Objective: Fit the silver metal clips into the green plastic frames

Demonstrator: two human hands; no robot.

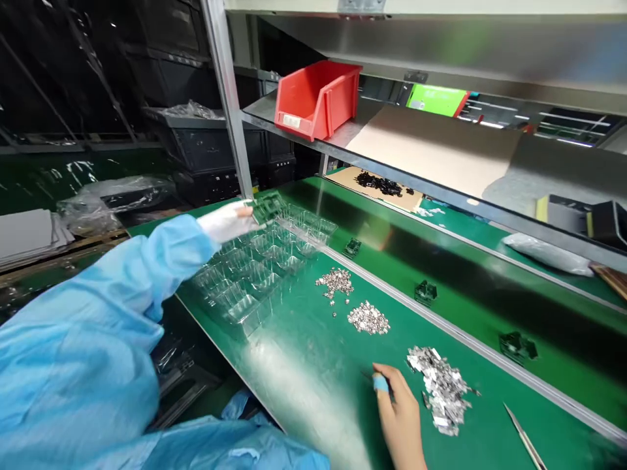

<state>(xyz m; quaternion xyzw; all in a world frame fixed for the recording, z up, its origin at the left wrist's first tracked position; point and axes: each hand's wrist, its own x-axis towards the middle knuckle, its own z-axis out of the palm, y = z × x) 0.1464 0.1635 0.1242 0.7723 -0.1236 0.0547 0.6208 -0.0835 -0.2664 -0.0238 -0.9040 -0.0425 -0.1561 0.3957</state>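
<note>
My left hand (231,220), in a white glove and blue sleeve, is stretched out to the far left. Its fingers grip a green circuit board (268,207) just above the back of a clear plastic tray (249,277) with several compartments. My right hand (398,408) is low over the green table (313,365), with blue tape on one finger. Thumb and finger are pinched, and a small dark tip shows there, too little to name. Beside this hand lies a heap of flat silvery metal pieces (442,388); beyond are two piles of small metal parts (368,318).
Several boards (425,292) sit on a green strip behind a metal rail (392,286). Tweezers (523,434) lie at the right front. Overhead, a shelf carries a red bin (318,101). Black parts (377,183) rest on cardboard behind. Dark crates (196,140) stand at the left.
</note>
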